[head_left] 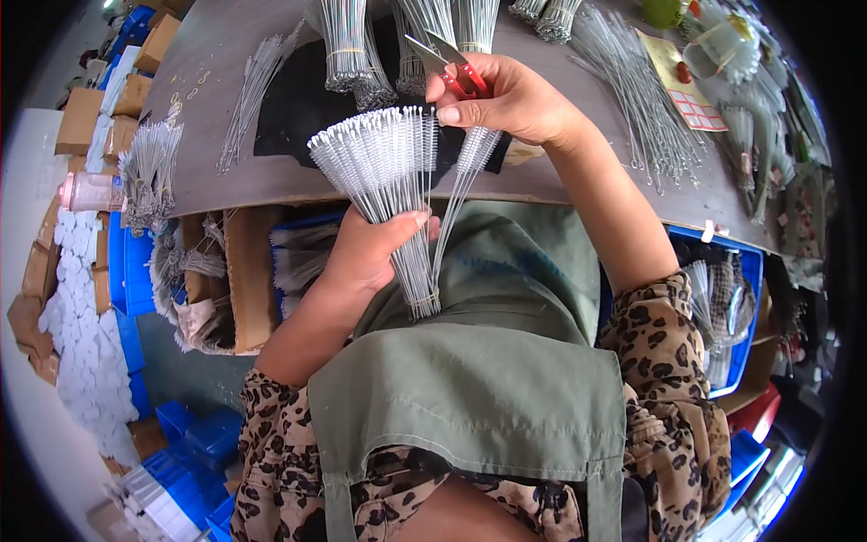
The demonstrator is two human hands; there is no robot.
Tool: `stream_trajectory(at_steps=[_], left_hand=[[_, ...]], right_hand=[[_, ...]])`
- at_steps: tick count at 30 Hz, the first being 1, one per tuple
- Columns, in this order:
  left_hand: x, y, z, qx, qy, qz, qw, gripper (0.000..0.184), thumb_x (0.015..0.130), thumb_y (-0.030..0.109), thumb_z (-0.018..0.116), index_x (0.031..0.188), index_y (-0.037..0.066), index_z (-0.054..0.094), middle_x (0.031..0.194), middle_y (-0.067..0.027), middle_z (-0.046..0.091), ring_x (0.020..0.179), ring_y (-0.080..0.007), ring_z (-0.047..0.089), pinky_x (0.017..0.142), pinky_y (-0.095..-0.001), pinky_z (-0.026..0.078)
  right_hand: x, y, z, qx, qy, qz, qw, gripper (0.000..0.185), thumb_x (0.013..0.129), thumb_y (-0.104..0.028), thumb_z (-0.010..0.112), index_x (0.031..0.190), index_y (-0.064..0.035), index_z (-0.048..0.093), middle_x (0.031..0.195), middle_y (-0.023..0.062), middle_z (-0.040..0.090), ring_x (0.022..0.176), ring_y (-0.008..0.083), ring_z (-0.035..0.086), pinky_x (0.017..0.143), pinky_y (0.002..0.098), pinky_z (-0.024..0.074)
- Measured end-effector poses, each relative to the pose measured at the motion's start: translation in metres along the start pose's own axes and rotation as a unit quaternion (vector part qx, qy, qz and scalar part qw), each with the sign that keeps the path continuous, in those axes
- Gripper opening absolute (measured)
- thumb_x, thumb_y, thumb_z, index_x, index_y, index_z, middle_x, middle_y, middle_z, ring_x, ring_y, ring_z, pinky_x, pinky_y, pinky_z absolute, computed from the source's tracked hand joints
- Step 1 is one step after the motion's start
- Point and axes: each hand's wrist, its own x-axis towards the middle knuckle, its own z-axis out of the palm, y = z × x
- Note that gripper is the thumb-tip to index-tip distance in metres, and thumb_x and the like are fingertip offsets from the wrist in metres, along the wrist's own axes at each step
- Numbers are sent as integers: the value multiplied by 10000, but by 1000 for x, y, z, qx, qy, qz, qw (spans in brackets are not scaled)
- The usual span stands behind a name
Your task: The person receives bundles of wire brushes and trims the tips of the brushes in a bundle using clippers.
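My left hand (379, 244) is wrapped round the wire stems of a fanned bundle of white-bristled straw brushes (384, 158), over my lap. The bristle ends point up, and a tie gathers the stems near the bottom. A few brushes (474, 154) lean apart to the right of the main bundle. In my right hand (510, 99) is a small pair of scissors (452, 68) with red handles, its blades apart and pointing up and left. The thumb of that hand is close to the tips at the bundle's right side; whether it touches one I cannot tell.
Tied brush bundles (346, 45) stand on a black mat (280, 126) at the back. Loose wire brushes (641, 108) lie on the table (203, 108) to the right, near a yellow card (664, 63). Below the table edge are a cardboard box (248, 280) and a blue bin (750, 316).
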Motion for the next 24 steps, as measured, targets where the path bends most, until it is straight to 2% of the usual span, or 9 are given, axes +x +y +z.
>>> stream_trajectory(at_steps=[6,9,16,23,24], left_hand=[[3,-2,3,5,-16,-2,1000,204,746,-2,596,941,-26,546,839,-90,575,726,-178,592,679,-316,507],[2,-3,-1,2,-19,1,1000,222,747,1,597,960,-27,543,854,-86,575,734,-171,589,684,-315,506],[3,-3,2,23,-31,26,999,204,750,9,606,945,1,546,841,-72,572,729,-177,596,675,-327,511],[1,-2,1,6,-45,18,999,222,768,-23,576,987,-16,546,864,-63,579,740,-145,584,682,-292,501],[2,-2,2,10,-47,21,999,218,769,-22,575,985,-17,547,864,-63,580,738,-145,584,680,-291,500]], right_hand=[[-4,0,-5,-13,-23,1,1000,144,748,-69,706,860,-41,622,798,-24,604,766,65,550,723,217,447],[-4,0,-4,15,-17,8,1000,136,750,-69,704,855,-47,620,786,-27,601,746,61,542,711,212,442],[-2,-5,-6,-23,-66,-29,997,149,762,-118,696,872,-48,623,793,-26,595,764,60,531,728,217,429],[2,3,-16,3,-134,-76,988,136,781,-138,678,861,-45,618,762,-30,570,725,57,501,701,216,415],[2,2,-14,-11,-114,-74,991,137,789,-147,671,862,-43,617,759,-28,567,720,58,499,697,217,415]])
